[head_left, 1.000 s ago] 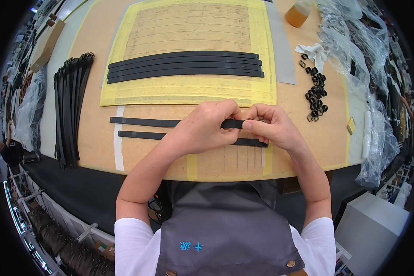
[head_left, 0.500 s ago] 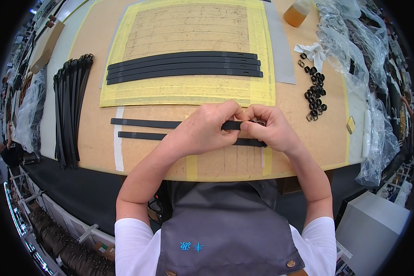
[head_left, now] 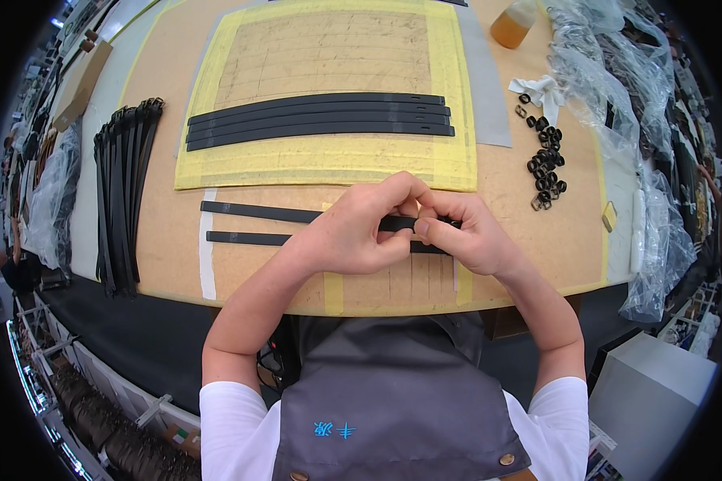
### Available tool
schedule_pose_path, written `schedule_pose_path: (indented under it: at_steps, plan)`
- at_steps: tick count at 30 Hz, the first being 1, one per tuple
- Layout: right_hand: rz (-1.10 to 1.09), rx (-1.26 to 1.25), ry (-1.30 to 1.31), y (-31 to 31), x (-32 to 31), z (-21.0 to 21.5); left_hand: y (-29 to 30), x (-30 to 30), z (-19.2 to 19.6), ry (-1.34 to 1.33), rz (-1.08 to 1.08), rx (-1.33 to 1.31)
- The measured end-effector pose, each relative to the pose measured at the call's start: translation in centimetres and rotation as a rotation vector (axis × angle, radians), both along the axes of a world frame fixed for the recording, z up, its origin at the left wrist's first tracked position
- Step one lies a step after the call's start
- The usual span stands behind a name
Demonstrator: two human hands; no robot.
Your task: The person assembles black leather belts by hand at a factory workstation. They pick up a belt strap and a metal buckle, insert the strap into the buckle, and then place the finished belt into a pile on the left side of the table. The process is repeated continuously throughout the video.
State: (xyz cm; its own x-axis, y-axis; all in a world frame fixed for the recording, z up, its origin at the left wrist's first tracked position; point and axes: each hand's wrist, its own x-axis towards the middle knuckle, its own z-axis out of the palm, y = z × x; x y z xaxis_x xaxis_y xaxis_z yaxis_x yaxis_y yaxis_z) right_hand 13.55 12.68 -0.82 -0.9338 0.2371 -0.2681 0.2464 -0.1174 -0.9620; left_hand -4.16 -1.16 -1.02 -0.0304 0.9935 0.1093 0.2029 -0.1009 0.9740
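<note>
A black belt strap [head_left: 257, 211] lies crosswise near the front of the table, its right end lifted between my two hands. My left hand [head_left: 361, 228] is closed, thumb and fingers pinching the strap a little short of that end. Right against it, my right hand [head_left: 473, 232] pinches the strap's end; my fingers mostly hide the dark piece there. A second black strap [head_left: 249, 238] lies flat on the table just nearer to me, passing beneath both hands.
Several black straps [head_left: 321, 116] lie side by side on a yellow-edged board [head_left: 329, 168]. To the left is a bundle of straps with buckles [head_left: 124, 192]. Small black loops [head_left: 547, 160], a bottle of amber liquid [head_left: 513, 24] and clear plastic wrapping [head_left: 602, 96] are on the right.
The held strap's left end has shifted slightly right and up. My left fingers and thumb have spread a little wider round it, and the right hand has turned slightly over the end.
</note>
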Motion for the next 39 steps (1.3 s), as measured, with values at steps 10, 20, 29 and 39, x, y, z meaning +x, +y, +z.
schedule_pose_path:
  at_steps: [10, 20, 29, 39]
  plan:
    - [-0.081, 0.486, -0.141, 4.0, -0.2, 0.2, 0.9, 0.4, -1.8, 0.21, 0.004, 0.008]
    - [-0.217, 1.128, 0.01, 5.7, -1.8, -2.1, 0.3, 2.4, -2.1, 0.691, -0.017, 0.075]
    - [0.109, 0.805, -0.027, 4.9, -0.8, 0.3, 2.2, -2.0, -1.4, 0.701, 0.158, 0.197]
    - [-0.672, 1.259, -0.291, 20.4, 0.0, -0.9, 2.0, -2.0, -1.0, 0.424, 0.23, -0.067]
